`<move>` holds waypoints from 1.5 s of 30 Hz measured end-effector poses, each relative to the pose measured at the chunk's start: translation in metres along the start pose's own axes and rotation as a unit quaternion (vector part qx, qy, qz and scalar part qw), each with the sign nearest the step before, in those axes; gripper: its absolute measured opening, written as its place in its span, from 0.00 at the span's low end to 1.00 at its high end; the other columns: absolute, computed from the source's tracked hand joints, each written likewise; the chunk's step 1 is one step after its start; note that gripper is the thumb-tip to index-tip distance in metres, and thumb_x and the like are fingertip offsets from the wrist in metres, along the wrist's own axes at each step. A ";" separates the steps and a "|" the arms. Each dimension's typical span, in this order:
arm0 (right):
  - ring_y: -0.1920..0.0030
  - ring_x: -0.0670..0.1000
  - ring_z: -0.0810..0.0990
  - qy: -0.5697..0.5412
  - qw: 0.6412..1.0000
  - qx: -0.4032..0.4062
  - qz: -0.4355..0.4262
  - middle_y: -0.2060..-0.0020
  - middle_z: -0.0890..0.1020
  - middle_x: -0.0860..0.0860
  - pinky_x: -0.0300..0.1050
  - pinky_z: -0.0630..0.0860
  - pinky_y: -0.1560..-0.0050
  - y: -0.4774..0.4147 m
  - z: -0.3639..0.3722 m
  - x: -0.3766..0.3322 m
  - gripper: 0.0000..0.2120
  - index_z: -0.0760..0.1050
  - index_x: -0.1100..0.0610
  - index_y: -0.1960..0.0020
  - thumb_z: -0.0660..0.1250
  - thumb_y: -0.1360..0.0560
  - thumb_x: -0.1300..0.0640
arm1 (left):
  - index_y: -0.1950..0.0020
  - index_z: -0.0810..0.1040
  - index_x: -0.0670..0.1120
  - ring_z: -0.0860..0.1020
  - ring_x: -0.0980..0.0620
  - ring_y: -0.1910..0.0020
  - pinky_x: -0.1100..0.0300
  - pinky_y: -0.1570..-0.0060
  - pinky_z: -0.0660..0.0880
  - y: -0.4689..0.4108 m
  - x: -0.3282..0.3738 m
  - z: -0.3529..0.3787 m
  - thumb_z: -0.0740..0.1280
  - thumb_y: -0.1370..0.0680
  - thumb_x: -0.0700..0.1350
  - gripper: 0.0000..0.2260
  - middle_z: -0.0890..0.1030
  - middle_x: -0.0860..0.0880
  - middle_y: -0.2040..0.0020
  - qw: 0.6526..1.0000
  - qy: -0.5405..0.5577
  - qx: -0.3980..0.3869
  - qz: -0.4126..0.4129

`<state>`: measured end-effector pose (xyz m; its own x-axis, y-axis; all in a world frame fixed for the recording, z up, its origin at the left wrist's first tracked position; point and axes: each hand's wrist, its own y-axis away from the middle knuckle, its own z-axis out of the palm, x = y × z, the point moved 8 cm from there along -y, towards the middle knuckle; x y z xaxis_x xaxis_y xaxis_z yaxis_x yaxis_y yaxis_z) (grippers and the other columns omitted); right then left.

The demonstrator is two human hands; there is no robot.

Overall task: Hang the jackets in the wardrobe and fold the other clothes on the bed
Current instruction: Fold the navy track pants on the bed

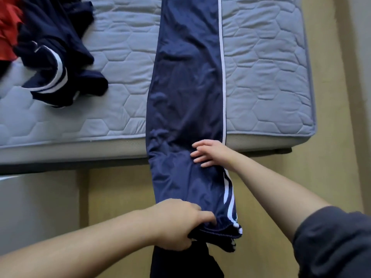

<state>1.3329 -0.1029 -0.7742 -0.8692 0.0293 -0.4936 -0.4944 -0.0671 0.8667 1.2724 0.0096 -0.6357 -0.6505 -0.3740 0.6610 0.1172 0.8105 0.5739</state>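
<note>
Left hand point(176, 225): clenched round the bunched near end of the trousers point(186, 87), held out over the floor in front of the mattress's near edge.
Sleeve point(331, 243): dark grey, pushed up the right arm.
Right hand point(210, 153): released, with its fingers spread and lying on the trousers right at the mattress's near edge, beside the white stripe; it grasps nothing.
Trousers: navy with white stripes down the right side. They run from the left hand up over the near edge and straight across the mattress, closer to its right edge than its left.
Floor point(120, 197): pale yellow-tan, showing in front of the mattress and along its right edge.
Mattress point(124, 109): light grey-blue, quilted in hexagons, with a piped border; its near right corner is rounded.
Pile of dark clothes point(56, 63): navy with white bands, crumpled toward the mattress's left edge, well apart from the trousers.
Red garment point(8, 27): at the far left, touching the pile.
Cut off: the far end of the trousers, the far and left edges of the mattress, and most of the red garment.
Hidden: whatever dark cloth hangs below the left hand is too shadowed to tell.
Hard to make out: a grey block point(36, 207) on the floor under the mattress's near left edge.
</note>
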 end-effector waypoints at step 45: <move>0.64 0.38 0.74 0.228 0.948 0.085 -0.206 0.63 0.81 0.43 0.36 0.71 0.61 0.174 -0.016 -0.014 0.06 0.73 0.48 0.57 0.65 0.24 0.58 | 0.54 0.78 0.53 0.81 0.56 0.58 0.54 0.58 0.77 0.066 -0.056 -0.032 0.68 0.24 0.51 0.03 0.83 0.57 0.58 0.910 0.255 0.275 -0.175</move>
<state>1.2591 -0.1306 -0.6172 -0.5278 -0.4191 -0.7388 -0.8186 0.0191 0.5740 1.3407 0.0697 -0.6198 -0.1254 -0.7000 0.7030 -0.5149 0.6517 0.5570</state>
